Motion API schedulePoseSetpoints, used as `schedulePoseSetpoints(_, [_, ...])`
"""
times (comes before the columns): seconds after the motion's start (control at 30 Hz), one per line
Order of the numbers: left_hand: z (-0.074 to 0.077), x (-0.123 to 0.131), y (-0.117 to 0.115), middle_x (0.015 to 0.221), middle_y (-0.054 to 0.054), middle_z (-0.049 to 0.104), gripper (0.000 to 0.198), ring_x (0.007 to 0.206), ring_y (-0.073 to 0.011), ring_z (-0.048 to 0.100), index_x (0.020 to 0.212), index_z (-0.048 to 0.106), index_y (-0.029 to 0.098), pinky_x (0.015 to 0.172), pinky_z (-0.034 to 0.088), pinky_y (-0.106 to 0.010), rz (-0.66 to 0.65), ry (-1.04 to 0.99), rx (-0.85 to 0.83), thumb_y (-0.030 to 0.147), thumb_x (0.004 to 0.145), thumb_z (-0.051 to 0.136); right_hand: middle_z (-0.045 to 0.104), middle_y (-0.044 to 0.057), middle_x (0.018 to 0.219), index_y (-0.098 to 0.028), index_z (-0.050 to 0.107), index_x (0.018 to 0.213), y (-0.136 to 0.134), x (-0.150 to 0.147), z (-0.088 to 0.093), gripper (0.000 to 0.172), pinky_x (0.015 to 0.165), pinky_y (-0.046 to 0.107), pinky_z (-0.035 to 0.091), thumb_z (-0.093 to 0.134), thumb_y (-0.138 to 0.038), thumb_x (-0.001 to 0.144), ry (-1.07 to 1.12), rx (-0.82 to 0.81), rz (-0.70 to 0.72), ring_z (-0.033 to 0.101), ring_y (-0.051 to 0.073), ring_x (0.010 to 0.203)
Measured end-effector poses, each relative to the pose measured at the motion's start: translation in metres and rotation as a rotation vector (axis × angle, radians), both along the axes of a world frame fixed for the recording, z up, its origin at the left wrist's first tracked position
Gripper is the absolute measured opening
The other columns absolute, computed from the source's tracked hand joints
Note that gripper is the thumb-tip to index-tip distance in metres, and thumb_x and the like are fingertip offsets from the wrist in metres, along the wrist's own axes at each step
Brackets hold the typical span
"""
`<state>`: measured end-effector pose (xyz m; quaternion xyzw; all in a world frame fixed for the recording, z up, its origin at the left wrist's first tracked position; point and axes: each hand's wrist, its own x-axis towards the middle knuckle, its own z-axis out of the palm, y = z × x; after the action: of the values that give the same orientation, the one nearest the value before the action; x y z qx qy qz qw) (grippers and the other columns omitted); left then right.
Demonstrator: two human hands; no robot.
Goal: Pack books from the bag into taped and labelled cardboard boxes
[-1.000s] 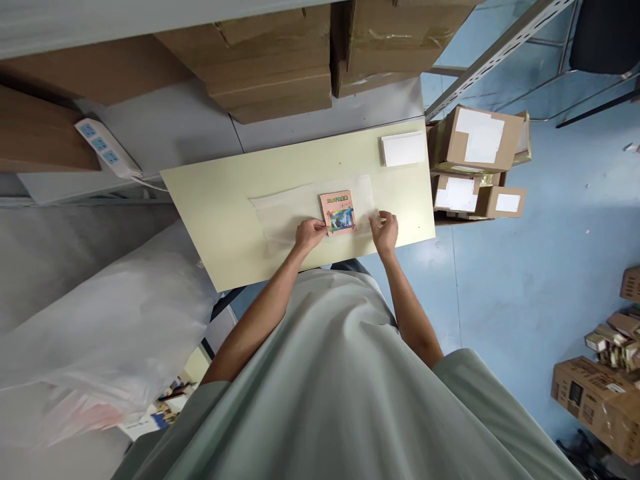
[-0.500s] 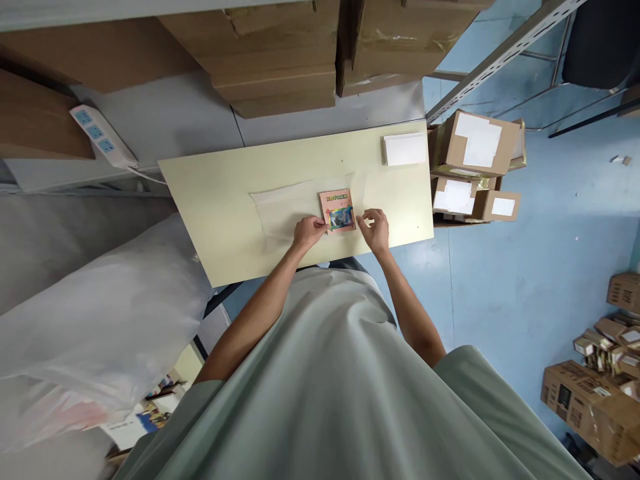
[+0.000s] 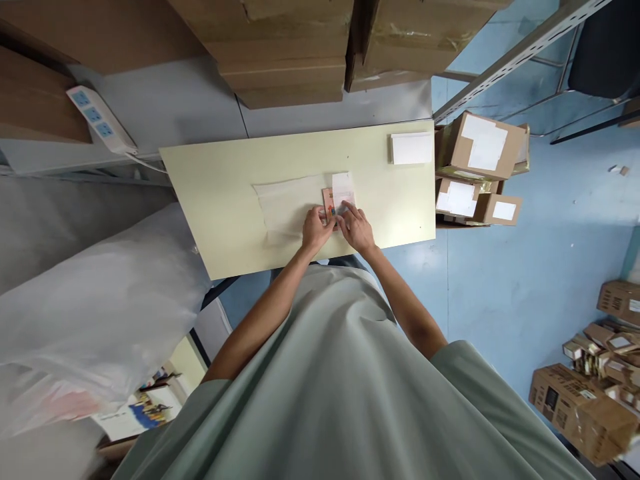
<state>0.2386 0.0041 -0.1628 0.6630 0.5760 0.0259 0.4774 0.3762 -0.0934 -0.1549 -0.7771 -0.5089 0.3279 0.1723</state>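
Note:
A small pink booklet [image 3: 327,200] with a coloured picture on its cover lies on a thin, whitish, see-through wrapping sheet [image 3: 285,200]. The sheet's right end is folded over the booklet as a pale flap [image 3: 343,187], leaving only a strip of cover on the left. My left hand [image 3: 317,229] is closed at the booklet's lower left, thumb and fingers on its edge. On the flap, my right hand [image 3: 356,227] presses with its fingertips and keeps the sheet down, its thumb close to my left fingers. The fingertips partly cover the booklet's lower edge.
The pale yellow table [image 3: 215,200] carries a white stack [image 3: 411,148] at its far right corner. Cardboard boxes [image 3: 290,73] fill the shelf behind, beside a power strip [image 3: 101,120]. More cartons [image 3: 475,150] stand to the right, and a large white plastic bag [image 3: 110,293] to the left.
My right hand has moved left, bringing the sheet's right end over the booklet, which now mostly covers it. My left hand has shifted slightly right along the booklet's lower edge.

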Motion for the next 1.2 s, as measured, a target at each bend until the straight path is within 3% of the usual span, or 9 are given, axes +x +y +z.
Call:
schedulePoseSetpoints(0.2, [-0.006, 0.017, -0.007, 0.127, -0.015, 0.075, 0.054, 0.131, -0.038, 0.069, 0.126, 0.06, 0.023, 0.114, 0.052, -0.048, 0.084, 0.098, 0.002, 0.036, 0.086, 0.094, 0.064, 0.013, 0.164, -0.022, 0.073, 0.14, 0.011, 0.024, -0.002, 0.044, 0.111, 0.049, 0.063, 0.039, -0.038, 0.119, 0.066, -0.025, -0.015, 0.072, 0.031, 0.133])
schedulePoseSetpoints(0.3, [-0.007, 0.018, -0.011, 0.132, -0.017, 0.073, 0.059, 0.135, -0.0414, 0.066, 0.13, 0.059, 0.021, 0.118, 0.049, -0.053, 0.089, 0.097, 0.016, 0.026, 0.083, 0.094, 0.07, 0.018, 0.152, -0.02, 0.072, 0.136, 0.028, 0.038, -0.013, 0.037, 0.104, 0.053, 0.065, 0.049, -0.036, 0.113, 0.015, -0.037, -0.179, 0.075, 0.034, 0.121])
schedulePoseSetpoints(0.43, [0.0, 0.017, -0.016, 0.133, -0.019, 0.071, 0.045, 0.136, -0.0428, 0.065, 0.129, 0.061, 0.021, 0.119, 0.049, -0.055, 0.067, 0.097, 0.032, 0.019, 0.09, 0.086, 0.08, 0.019, 0.127, -0.02, 0.068, 0.13, 0.054, 0.052, -0.032, 0.032, 0.107, 0.058, 0.062, 0.063, -0.039, 0.105, 0.027, -0.065, -0.45, 0.074, 0.036, 0.115])
schedulePoseSetpoints(0.57, [0.019, 0.022, -0.022, 0.141, -0.015, 0.065, 0.021, 0.138, -0.0378, 0.062, 0.12, 0.069, 0.028, 0.117, 0.05, -0.052, -0.042, 0.217, 0.019, 0.018, 0.102, 0.069, 0.084, 0.012, 0.114, -0.025, 0.067, 0.109, 0.071, 0.058, -0.03, 0.018, 0.107, 0.053, 0.061, 0.071, -0.041, 0.1, 0.107, -0.173, -0.503, 0.076, 0.033, 0.11])
schedulePoseSetpoints(0.67, [0.032, 0.03, -0.025, 0.143, -0.015, 0.061, 0.01, 0.141, -0.0369, 0.059, 0.115, 0.071, 0.029, 0.118, 0.049, -0.051, -0.066, 0.267, 0.002, 0.034, 0.106, 0.07, 0.083, 0.013, 0.115, -0.024, 0.065, 0.108, 0.078, 0.057, -0.018, 0.02, 0.105, 0.047, 0.06, 0.072, -0.04, 0.099, 0.095, -0.219, -0.508, 0.077, 0.032, 0.112])
schedulePoseSetpoints(0.8, [0.04, 0.037, -0.029, 0.147, -0.019, 0.058, 0.05, 0.146, -0.0423, 0.054, 0.121, 0.067, 0.025, 0.119, 0.047, -0.053, -0.045, 0.259, -0.029, 0.061, 0.093, 0.086, 0.083, 0.011, 0.106, -0.022, 0.059, 0.124, 0.082, 0.048, -0.003, 0.03, 0.101, 0.046, 0.06, 0.07, -0.035, 0.099, 0.073, -0.186, -0.524, 0.078, 0.032, 0.108])
schedulePoseSetpoints(0.93, [0.037, 0.031, -0.029, 0.15, -0.019, 0.057, 0.047, 0.145, -0.041, 0.055, 0.122, 0.066, 0.026, 0.116, 0.05, -0.052, -0.024, 0.205, -0.071, 0.047, 0.09, 0.091, 0.082, 0.012, 0.111, -0.022, 0.058, 0.137, 0.076, 0.044, 0.019, 0.035, 0.097, 0.048, 0.062, 0.064, -0.034, 0.104, -0.004, -0.065, -0.353, 0.078, 0.032, 0.105])
schedulePoseSetpoints(1.07, [0.028, 0.02, -0.025, 0.15, -0.014, 0.058, 0.04, 0.145, -0.0364, 0.056, 0.116, 0.067, 0.028, 0.117, 0.05, -0.051, 0.02, 0.125, -0.118, 0.04, 0.087, 0.092, 0.067, 0.014, 0.161, -0.026, 0.067, 0.142, 0.071, 0.05, 0.049, 0.036, 0.097, 0.049, 0.064, 0.051, -0.024, 0.11, -0.129, 0.025, 0.044, 0.078, 0.03, 0.113])
schedulePoseSetpoints(1.2, [0.021, 0.012, -0.024, 0.143, -0.014, 0.062, 0.039, 0.145, -0.0362, 0.056, 0.115, 0.07, 0.028, 0.114, 0.053, -0.051, 0.018, 0.042, -0.104, 0.043, 0.086, 0.093, 0.055, 0.007, 0.177, -0.027, 0.078, 0.138, 0.08, 0.059, 0.06, 0.04, 0.099, 0.053, 0.066, 0.056, -0.016, 0.107, -0.178, -0.077, 0.393, 0.079, 0.032, 0.113])
